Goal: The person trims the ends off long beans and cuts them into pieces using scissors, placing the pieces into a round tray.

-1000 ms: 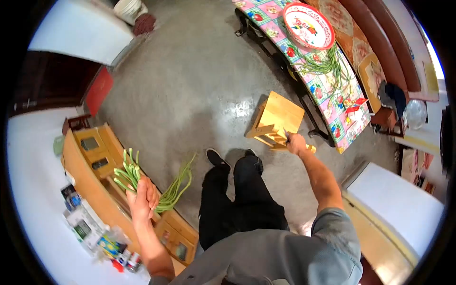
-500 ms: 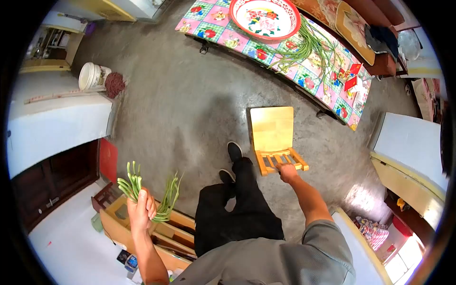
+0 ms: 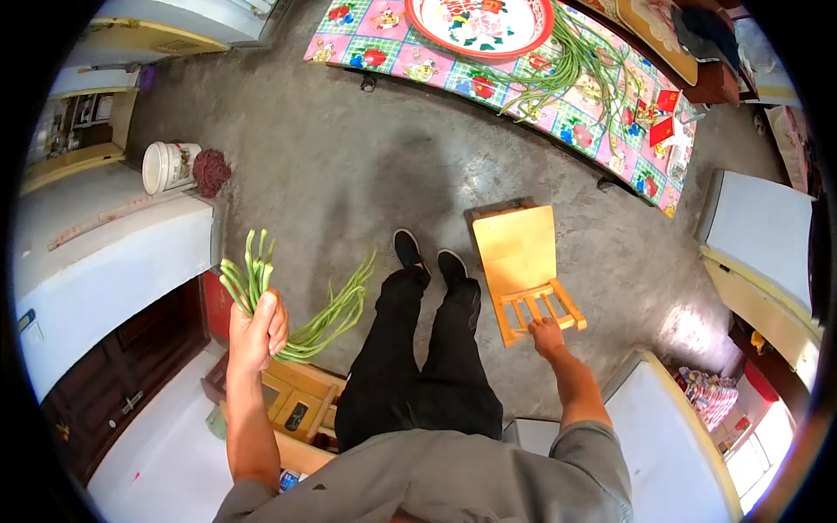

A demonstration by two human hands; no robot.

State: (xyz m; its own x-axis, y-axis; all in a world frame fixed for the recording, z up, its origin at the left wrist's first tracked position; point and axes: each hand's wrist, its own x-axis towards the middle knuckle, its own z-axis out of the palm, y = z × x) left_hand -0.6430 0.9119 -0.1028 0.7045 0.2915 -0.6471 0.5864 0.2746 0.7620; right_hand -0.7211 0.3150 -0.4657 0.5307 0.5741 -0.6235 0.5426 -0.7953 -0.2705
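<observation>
- My left hand [image 3: 257, 331] is closed in a fist around a bunch of long green beans [image 3: 327, 321]. The short ends poke up beyond my thumb, and the long tails trail out to the right of that hand, towards my left leg.
- My right hand [image 3: 547, 336] is closed on the top rail of a wooden chair [image 3: 518, 253]. The slatted back is just ahead of the hand and the seat beyond it. I cannot tell whether all the legs touch the floor.
- Well ahead of my right hand, past the chair, is a table [image 3: 577, 137] under a flowered cover. Loose beans [image 3: 571, 65] lie on it, with a red-rimmed basin [image 3: 488, 55] to their left and small red flags [image 3: 663, 131] to their right.
- Below my left hand, nearer my body, is a wooden cabinet [image 3: 301, 403]. A white bucket [image 3: 166, 168] stands well ahead and to the left of that hand.
- If my left fist loosens, beans could slip out, since I grip them only near one end. The dangling tails could also catch on the cabinet if I swing that arm low.
- With one hand on the rail, the chair could twist or tip, and a leg might knock my shoes [image 3: 407, 248].
</observation>
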